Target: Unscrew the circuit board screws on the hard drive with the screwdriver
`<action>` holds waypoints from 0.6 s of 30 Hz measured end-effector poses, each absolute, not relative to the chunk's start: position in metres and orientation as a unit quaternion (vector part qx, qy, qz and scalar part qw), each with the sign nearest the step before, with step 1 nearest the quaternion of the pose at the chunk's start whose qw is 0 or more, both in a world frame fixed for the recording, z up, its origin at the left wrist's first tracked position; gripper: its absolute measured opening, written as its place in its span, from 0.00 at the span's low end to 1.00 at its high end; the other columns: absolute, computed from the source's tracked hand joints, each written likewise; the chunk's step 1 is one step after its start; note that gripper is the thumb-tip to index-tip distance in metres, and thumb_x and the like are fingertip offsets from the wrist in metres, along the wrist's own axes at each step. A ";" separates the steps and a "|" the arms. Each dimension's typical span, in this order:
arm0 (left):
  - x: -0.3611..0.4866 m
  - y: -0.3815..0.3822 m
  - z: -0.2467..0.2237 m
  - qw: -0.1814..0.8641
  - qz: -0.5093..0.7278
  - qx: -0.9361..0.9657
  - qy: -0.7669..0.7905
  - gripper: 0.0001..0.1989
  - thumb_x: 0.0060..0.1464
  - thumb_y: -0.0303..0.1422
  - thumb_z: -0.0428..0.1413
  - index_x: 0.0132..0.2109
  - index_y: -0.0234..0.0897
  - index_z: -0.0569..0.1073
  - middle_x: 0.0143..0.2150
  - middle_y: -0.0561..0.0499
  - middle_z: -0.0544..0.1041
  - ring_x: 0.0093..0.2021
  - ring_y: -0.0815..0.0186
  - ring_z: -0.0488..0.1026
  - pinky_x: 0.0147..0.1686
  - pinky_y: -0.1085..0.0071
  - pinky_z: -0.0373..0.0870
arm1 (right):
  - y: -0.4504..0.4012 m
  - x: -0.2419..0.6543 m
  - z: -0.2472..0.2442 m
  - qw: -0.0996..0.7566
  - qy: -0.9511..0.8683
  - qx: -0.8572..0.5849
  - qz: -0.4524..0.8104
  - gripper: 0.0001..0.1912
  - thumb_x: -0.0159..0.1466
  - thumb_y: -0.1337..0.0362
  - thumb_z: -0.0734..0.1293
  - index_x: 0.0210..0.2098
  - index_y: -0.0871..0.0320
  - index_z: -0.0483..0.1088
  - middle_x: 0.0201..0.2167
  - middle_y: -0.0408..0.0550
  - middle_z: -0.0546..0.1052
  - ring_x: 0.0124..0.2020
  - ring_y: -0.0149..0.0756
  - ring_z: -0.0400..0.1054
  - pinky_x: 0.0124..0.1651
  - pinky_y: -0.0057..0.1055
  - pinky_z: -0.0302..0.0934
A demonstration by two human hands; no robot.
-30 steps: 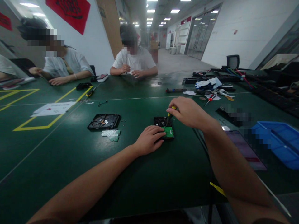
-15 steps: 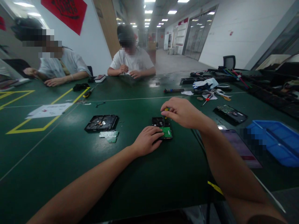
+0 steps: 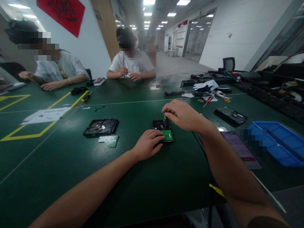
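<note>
A hard drive (image 3: 169, 135) with a green circuit board lies on the dark green table before me. My left hand (image 3: 147, 144) grips it from the left, fingers over its top and thumb at the near edge. Between the fingertips of my right hand (image 3: 184, 115) is a screwdriver (image 3: 166, 115) with a yellow handle. Its thin shaft points down at the drive, near the upper edge of the board; whether the tip sits in a screw is too small to tell. To the left lie a second hard drive (image 3: 101, 127) and a loose circuit board (image 3: 109, 141).
A phone (image 3: 239, 148) and a blue tray (image 3: 280, 139) are at right, below another hard drive (image 3: 231, 116). A red-handled screwdriver (image 3: 208, 100), gloves (image 3: 205, 85) and cables lie farther back. Two people sit across the table. Paper (image 3: 45, 114) lies left.
The screwdriver's shaft now shows below my right hand, pointing down to the board. The whole view has shifted slightly. My left hand stays on the hard drive.
</note>
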State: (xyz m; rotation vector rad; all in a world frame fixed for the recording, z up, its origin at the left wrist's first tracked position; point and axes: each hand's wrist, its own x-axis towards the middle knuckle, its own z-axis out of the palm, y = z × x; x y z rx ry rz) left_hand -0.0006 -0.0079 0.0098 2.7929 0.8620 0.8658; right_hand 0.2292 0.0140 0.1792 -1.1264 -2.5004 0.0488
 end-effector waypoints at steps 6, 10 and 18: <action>0.000 -0.007 0.009 0.047 0.282 0.915 0.284 0.18 0.70 0.36 0.58 0.64 0.42 0.76 0.63 0.43 0.78 0.65 0.51 0.74 0.65 0.45 0.71 | 0.013 0.228 0.182 0.202 -0.867 -0.455 0.007 0.07 0.71 0.62 0.70 0.45 0.59 0.77 0.43 0.54 0.83 0.43 0.45 0.75 0.47 0.38 0.62; -0.001 -0.007 0.008 0.046 0.283 0.915 0.285 0.18 0.69 0.36 0.58 0.64 0.43 0.76 0.63 0.43 0.78 0.65 0.50 0.74 0.65 0.45 0.71 | 0.014 0.229 0.182 0.208 -0.855 -0.475 0.013 0.09 0.70 0.58 0.72 0.42 0.58 0.76 0.38 0.52 0.83 0.38 0.43 0.75 0.41 0.36 0.60; -0.001 -0.007 0.010 0.050 0.274 0.917 0.285 0.18 0.70 0.36 0.57 0.64 0.42 0.75 0.63 0.43 0.78 0.65 0.50 0.73 0.66 0.45 0.70 | 0.013 0.230 0.180 0.225 -0.883 -0.409 0.049 0.09 0.69 0.67 0.68 0.47 0.57 0.80 0.43 0.50 0.84 0.39 0.39 0.75 0.45 0.34 0.62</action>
